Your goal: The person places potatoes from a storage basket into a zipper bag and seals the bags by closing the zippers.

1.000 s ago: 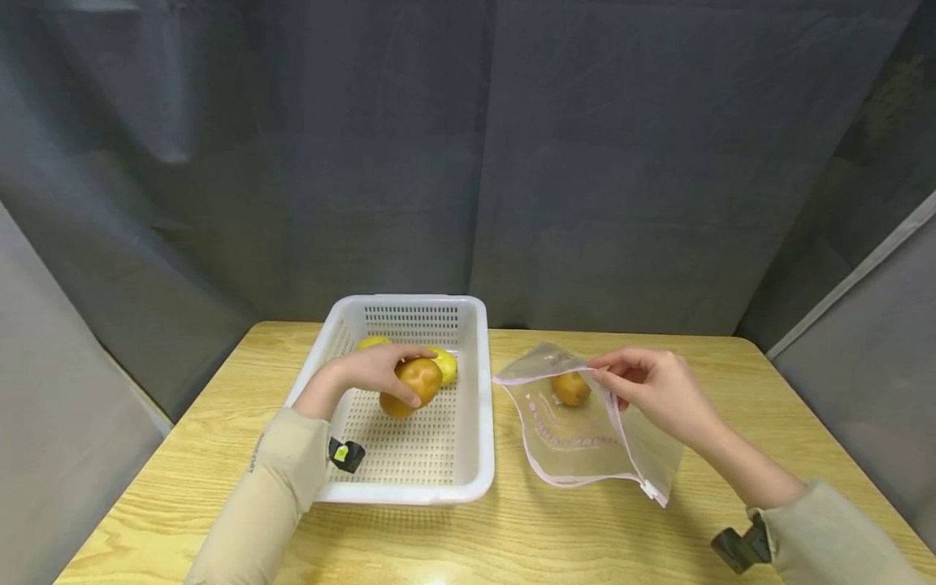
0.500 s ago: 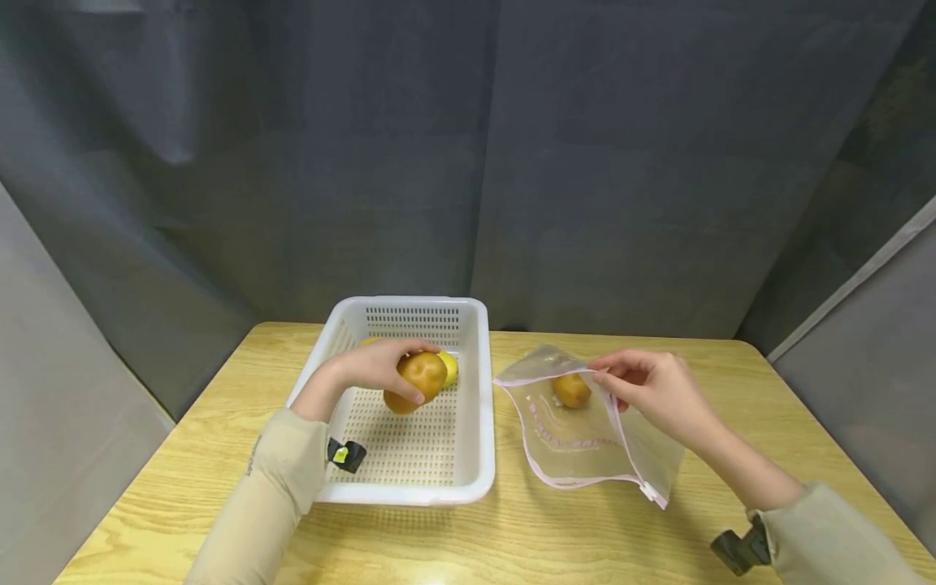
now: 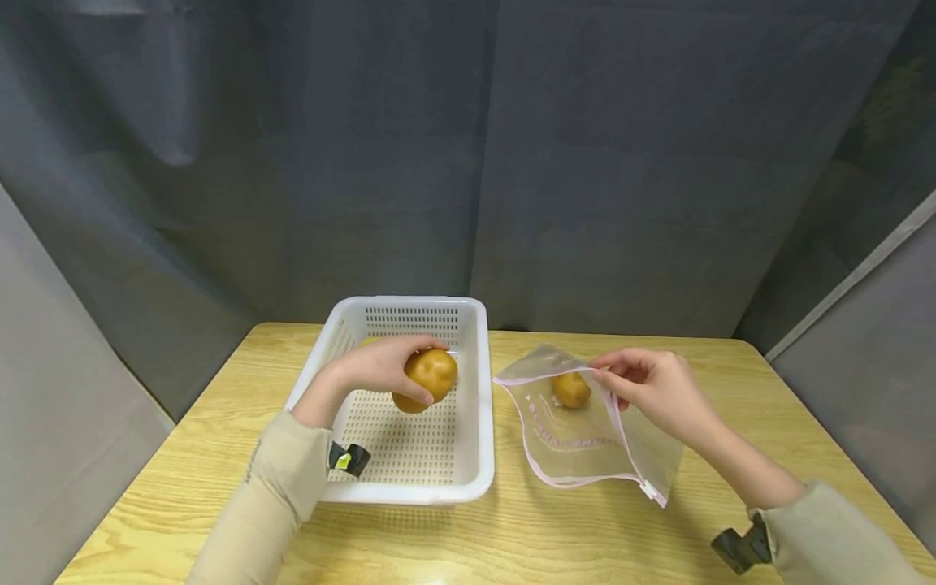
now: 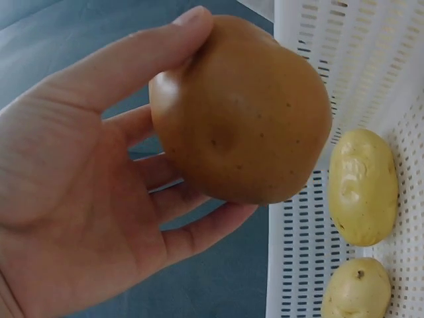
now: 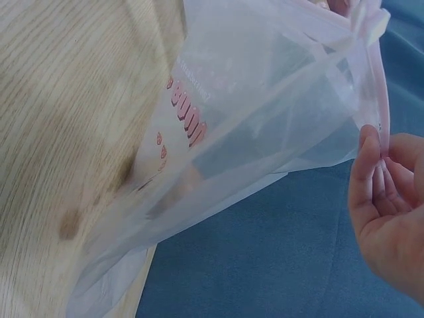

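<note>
My left hand (image 3: 382, 364) grips a large brown potato (image 3: 431, 374), raised over the white basket (image 3: 481, 439). In the left wrist view, thumb and fingers wrap the brown potato (image 4: 245, 119) from one side. Two yellow potatoes (image 4: 363, 189) lie in the basket; in the head view they are mostly hidden behind the hand and the held potato. My right hand (image 3: 658, 394) pinches the pink-trimmed mouth of a clear zipper bag (image 3: 578, 455), which gapes toward me. Another brown potato (image 3: 570, 390) lies inside the bag. A white slider (image 3: 649, 490) sits at the bag's near corner.
The basket and bag stand side by side on a wooden table (image 3: 512, 536), a narrow gap between them. The basket's right rim rises between the held potato and the bag. Dark sheeting (image 3: 468, 162) hangs behind the table, with grey panels (image 3: 51, 390) at the sides.
The left hand has moved slightly right and up with the brown potato, which now covers the yellow potato behind it. The right hand and the bag have stayed put.
</note>
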`<state>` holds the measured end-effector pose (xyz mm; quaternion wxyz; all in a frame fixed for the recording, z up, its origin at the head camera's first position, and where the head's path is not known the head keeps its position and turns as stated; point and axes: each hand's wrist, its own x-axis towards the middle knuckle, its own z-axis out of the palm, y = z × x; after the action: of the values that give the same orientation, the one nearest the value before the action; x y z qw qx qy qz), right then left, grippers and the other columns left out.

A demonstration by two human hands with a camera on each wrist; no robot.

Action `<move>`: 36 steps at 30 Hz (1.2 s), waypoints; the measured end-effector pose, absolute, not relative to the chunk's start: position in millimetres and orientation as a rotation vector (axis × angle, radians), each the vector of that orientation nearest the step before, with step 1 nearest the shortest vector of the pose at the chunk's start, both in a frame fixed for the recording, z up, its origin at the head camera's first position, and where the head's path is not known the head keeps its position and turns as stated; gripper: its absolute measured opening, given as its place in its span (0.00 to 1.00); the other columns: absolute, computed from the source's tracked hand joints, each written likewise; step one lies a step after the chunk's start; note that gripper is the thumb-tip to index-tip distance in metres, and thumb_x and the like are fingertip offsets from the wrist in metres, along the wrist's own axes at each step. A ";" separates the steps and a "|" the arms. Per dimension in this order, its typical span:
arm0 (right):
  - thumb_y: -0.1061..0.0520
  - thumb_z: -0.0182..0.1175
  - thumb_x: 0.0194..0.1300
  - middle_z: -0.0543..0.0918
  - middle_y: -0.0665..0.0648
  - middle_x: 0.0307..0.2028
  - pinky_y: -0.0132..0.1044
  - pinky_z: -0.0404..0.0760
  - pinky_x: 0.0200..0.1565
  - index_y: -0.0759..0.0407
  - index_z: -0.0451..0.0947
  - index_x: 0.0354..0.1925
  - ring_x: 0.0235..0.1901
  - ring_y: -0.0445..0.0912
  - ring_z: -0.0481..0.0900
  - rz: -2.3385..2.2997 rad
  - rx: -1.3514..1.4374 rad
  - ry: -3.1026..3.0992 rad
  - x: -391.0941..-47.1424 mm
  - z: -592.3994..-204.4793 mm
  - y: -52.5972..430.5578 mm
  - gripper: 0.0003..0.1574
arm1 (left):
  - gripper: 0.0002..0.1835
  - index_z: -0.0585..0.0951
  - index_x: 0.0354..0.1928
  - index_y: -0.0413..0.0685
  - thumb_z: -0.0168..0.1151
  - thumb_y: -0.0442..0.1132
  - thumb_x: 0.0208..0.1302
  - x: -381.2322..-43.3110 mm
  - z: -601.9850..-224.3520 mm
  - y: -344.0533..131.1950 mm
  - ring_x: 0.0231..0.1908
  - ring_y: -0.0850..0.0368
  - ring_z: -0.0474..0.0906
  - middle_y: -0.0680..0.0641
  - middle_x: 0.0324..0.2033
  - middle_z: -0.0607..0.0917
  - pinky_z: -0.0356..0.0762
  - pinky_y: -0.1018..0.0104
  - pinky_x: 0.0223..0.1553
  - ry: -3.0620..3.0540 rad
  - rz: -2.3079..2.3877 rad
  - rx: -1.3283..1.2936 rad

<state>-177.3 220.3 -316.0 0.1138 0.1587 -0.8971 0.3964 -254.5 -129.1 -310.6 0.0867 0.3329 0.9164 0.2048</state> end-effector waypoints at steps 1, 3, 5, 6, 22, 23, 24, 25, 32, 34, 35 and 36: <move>0.54 0.62 0.58 0.84 0.57 0.26 0.35 0.78 0.22 0.58 0.81 0.38 0.19 0.42 0.78 1.165 0.465 -2.634 -177.4 -316.0 220.4 0.11 | 0.38 0.69 0.60 0.53 0.71 0.46 0.43 -253.4 -310.0 -128.0 0.42 0.58 0.74 0.52 0.49 0.78 0.71 0.62 0.45 2.732 0.608 1.009; 0.53 0.62 0.58 0.84 0.58 0.26 0.34 0.78 0.22 0.58 0.81 0.38 0.19 0.40 0.77 1.173 0.462 -2.641 -177.3 -316.1 220.8 0.12 | 0.38 0.69 0.60 0.53 0.71 0.47 0.44 -251.4 -309.0 -125.7 0.42 0.59 0.73 0.52 0.50 0.77 0.70 0.62 0.45 2.739 0.599 1.039; 0.53 0.61 0.58 0.84 0.58 0.27 0.34 0.78 0.23 0.58 0.81 0.39 0.19 0.40 0.77 1.182 0.462 -2.645 -177.2 -316.4 220.9 0.12 | 0.38 0.68 0.61 0.53 0.70 0.47 0.44 -249.4 -308.2 -123.8 0.43 0.59 0.73 0.52 0.52 0.77 0.70 0.62 0.45 2.734 0.602 1.050; 0.53 0.61 0.58 0.84 0.59 0.27 0.34 0.78 0.23 0.58 0.81 0.39 0.19 0.40 0.77 1.182 0.462 -2.646 -177.1 -316.5 220.8 0.12 | 0.38 0.68 0.61 0.53 0.70 0.47 0.44 -248.6 -307.8 -123.0 0.43 0.59 0.73 0.52 0.53 0.76 0.70 0.62 0.46 2.732 0.604 1.054; 0.51 0.60 0.59 0.83 0.55 0.24 0.36 0.78 0.22 0.59 0.81 0.39 0.19 0.41 0.78 1.159 0.462 -2.654 -177.5 -315.2 220.4 0.14 | 0.38 0.68 0.61 0.50 0.70 0.45 0.44 -237.1 -301.6 -110.6 0.46 0.58 0.72 0.51 0.52 0.76 0.69 0.62 0.48 2.723 0.617 1.147; 0.51 0.60 0.59 0.83 0.56 0.24 0.36 0.78 0.22 0.59 0.81 0.39 0.19 0.41 0.78 1.160 0.463 -2.653 -177.4 -315.0 220.3 0.14 | 0.38 0.68 0.60 0.50 0.70 0.45 0.44 -236.0 -301.1 -109.5 0.47 0.58 0.72 0.51 0.52 0.76 0.69 0.62 0.49 2.725 0.614 1.154; 0.51 0.60 0.59 0.83 0.56 0.24 0.36 0.78 0.22 0.59 0.81 0.39 0.19 0.41 0.78 1.162 0.462 -2.653 -177.2 -314.9 220.2 0.14 | 0.37 0.68 0.60 0.50 0.70 0.45 0.44 -234.7 -300.7 -108.4 0.47 0.58 0.72 0.51 0.52 0.76 0.69 0.62 0.49 2.729 0.611 1.160; 0.51 0.60 0.59 0.83 0.56 0.25 0.36 0.78 0.22 0.59 0.81 0.39 0.19 0.42 0.78 1.165 0.460 -2.653 -177.0 -314.8 220.1 0.14 | 0.37 0.68 0.60 0.51 0.70 0.45 0.44 -233.3 -300.4 -107.3 0.48 0.58 0.72 0.51 0.53 0.75 0.69 0.62 0.49 2.733 0.605 1.168; 0.51 0.60 0.59 0.83 0.56 0.24 0.35 0.78 0.23 0.59 0.81 0.39 0.19 0.40 0.77 1.159 0.456 -2.666 -176.3 -314.3 219.3 0.15 | 0.38 0.68 0.61 0.54 0.70 0.46 0.44 -222.7 -297.2 -100.1 0.48 0.57 0.71 0.50 0.54 0.72 0.70 0.61 0.48 2.734 0.620 1.159; 0.51 0.60 0.59 0.83 0.56 0.24 0.34 0.78 0.23 0.59 0.81 0.39 0.19 0.40 0.77 1.157 0.462 -2.663 -176.1 -313.9 219.2 0.14 | 0.38 0.68 0.61 0.56 0.70 0.47 0.44 -220.4 -296.4 -98.3 0.46 0.58 0.71 0.51 0.53 0.71 0.70 0.61 0.46 2.748 0.618 1.133; 0.52 0.60 0.59 0.83 0.56 0.24 0.34 0.78 0.23 0.59 0.81 0.39 0.19 0.40 0.77 1.158 0.465 -2.660 -175.9 -313.6 219.0 0.14 | 0.38 0.68 0.61 0.57 0.70 0.48 0.44 -219.2 -295.9 -97.5 0.45 0.58 0.72 0.51 0.53 0.70 0.70 0.61 0.46 2.752 0.623 1.120; 0.52 0.60 0.59 0.83 0.56 0.24 0.33 0.77 0.23 0.59 0.81 0.39 0.19 0.40 0.77 1.158 0.467 -2.658 -175.8 -313.3 218.8 0.13 | 0.38 0.68 0.61 0.58 0.70 0.48 0.44 -218.2 -295.4 -96.7 0.45 0.58 0.72 0.51 0.52 0.70 0.70 0.61 0.45 2.754 0.632 1.107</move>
<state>-175.8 218.8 -313.3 0.1023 0.1580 -0.9004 0.3923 -218.2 -96.7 -295.4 0.0536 0.3643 0.9062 0.2078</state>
